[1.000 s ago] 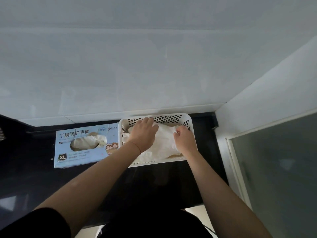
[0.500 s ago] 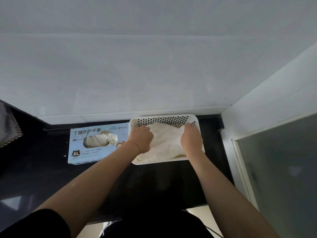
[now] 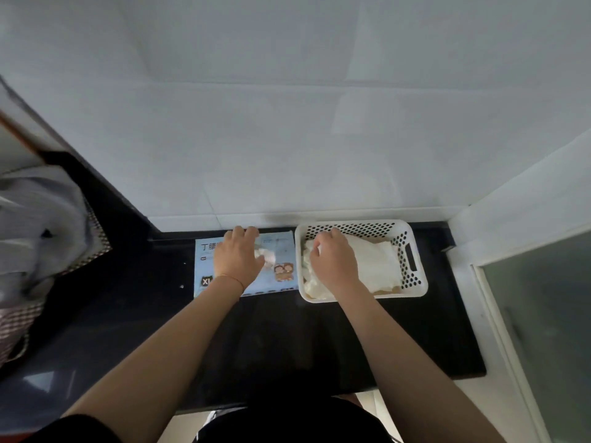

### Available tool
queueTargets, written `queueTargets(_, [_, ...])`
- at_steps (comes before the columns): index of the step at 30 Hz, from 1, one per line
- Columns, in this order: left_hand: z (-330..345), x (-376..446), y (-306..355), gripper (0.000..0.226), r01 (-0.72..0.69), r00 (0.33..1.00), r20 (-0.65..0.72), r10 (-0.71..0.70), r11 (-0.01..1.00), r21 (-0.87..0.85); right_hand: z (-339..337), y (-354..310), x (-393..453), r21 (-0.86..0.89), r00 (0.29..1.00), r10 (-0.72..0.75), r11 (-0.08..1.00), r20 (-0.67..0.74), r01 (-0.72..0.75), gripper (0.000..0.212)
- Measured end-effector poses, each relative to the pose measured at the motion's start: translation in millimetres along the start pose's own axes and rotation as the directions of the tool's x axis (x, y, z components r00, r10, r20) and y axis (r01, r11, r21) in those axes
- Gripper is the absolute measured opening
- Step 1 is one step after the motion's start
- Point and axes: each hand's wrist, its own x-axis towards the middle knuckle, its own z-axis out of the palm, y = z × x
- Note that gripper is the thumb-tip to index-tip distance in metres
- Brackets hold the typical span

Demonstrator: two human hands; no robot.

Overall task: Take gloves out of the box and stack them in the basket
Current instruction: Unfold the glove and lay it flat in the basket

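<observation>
White gloves (image 3: 374, 266) lie piled in the white perforated basket (image 3: 412, 282), filling most of its floor; the heap reaches from the left wall toward the right wall with the handle slot. The basket sits on the dark bench (image 3: 287, 340), far edge close to the white tiled wall (image 3: 287, 139).

Right hand (image 3: 334, 262) is down inside the basket at its left part, fingers curled into the pile; it seems to grip glove material, though the fingertips are hidden.

Just left of the basket, touching or nearly so, lies the pale blue glove box (image 3: 281, 266), flat, printed top up, "XL" mark at the near left corner and a cartoon print near the right side. A tuft of white glove shows at its opening.

Left hand (image 3: 240, 255) rests over the box top, covering most of the opening, fingers bent down at the glove tuft; cannot tell if it pinches anything. A thin bracelet (image 3: 232, 278) circles that wrist.

Far left: grey cloth bundle (image 3: 35, 225) on a checked fabric. Right: a frosted glass panel (image 3: 543, 314) in a white frame, well apart from the basket.
</observation>
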Motion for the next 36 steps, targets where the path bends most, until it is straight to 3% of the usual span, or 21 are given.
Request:
queueTargets(5, [3.9,1.6,-30.6,0.029,0.041,0.987,0.149,-0.061,0.990,0.134,20.0,-39.6,-12.3,-0.002,0.992,-0.006,1.000,0.127,0.006,0.015])
queueTargets(7, [6.0,-0.8,-37.5,0.025,0.012,0.992,0.118,-0.037,0.979,0.203,26.8,-51.5,-16.4,-0.058,0.984,-0.034,0.997,0.176,0.045,0.017])
queueTargets(9, [9.0,-5.1,-42.9,0.019,-0.023,0.999,-0.028,0.030,0.973,0.230,32.1,-59.4,-17.6,-0.146,0.982,-0.078,0.984,0.173,0.104,0.020])
queueTargets(11, [7.7,-12.7,-52.2,0.042,-0.013,0.994,-0.108,0.026,0.993,0.118,42.1,-70.6,-15.6,-0.141,0.977,-0.123,0.979,0.172,0.148,0.024])
queueTargets(15, [3.2,-19.6,-76.9,0.096,-0.042,0.988,0.150,0.046,0.999,-0.032,67.3,-97.0,-13.8,0.009,0.924,-0.157,0.986,0.348,0.164,0.027])
queueTargets(19, [-5.7,-16.1,-88.4,0.110,-0.095,0.956,0.277,0.091,0.995,0.001,86.9,-110.7,-14.5,-0.120,0.853,-0.161,0.960,0.496,0.251,0.033])
queueTargets(24, [1.3,-14.1,-92.7,0.102,-0.101,0.966,0.240,0.095,0.995,0.014,87.7,-135.0,-3.1,0.098,0.781,-0.140,0.990,0.608,0.102,0.062])
queueTargets(26, [1.5,-13.9,-94.3,0.107,-0.103,0.967,0.234,0.099,0.995,0.003,89.1,-139.2,-0.7,0.205,0.779,-0.080,0.977,0.622,-0.063,0.061])
queueTargets(28, [1.2,-13.4,-96.0,0.109,-0.110,0.967,0.233,0.107,0.994,0.000,85.3,-141.3,-1.0,0.435,0.742,0.029,0.794,0.670,-0.424,0.040])
queueTargets(29, [1.3,-13.0,-96.6,0.108,-0.113,0.967,0.229,0.110,0.994,0.002,82.0,-140.9,-1.5,0.525,0.714,0.056,0.637,0.698,-0.564,0.029])
queueTargets(31, [2.1,-12.1,-97.2,0.107,-0.108,0.969,0.222,0.105,0.994,0.002,79.3,-137.3,-0.7,0.616,0.669,0.080,0.323,0.739,-0.719,0.027])
queueTargets(32, [2.5,-12.2,-97.3,0.109,-0.104,0.970,0.222,0.100,0.995,0.003,81.5,-134.2,0.2,0.631,0.659,0.084,0.216,0.748,-0.745,0.031])
queueTargets(34, [3.2,-12.4,-97.4,0.112,-0.100,0.968,0.232,0.097,0.995,0.002,84.7,-132.3,0.1,0.651,0.659,0.102,0.102,0.745,-0.752,0.036])
queueTargets(36, [3.3,-12.9,-97.6,0.115,-0.100,0.967,0.235,0.098,0.995,-0.001,85.2,-131.3,1.7,0.687,0.677,0.150,-0.021,0.721,-0.727,0.025])
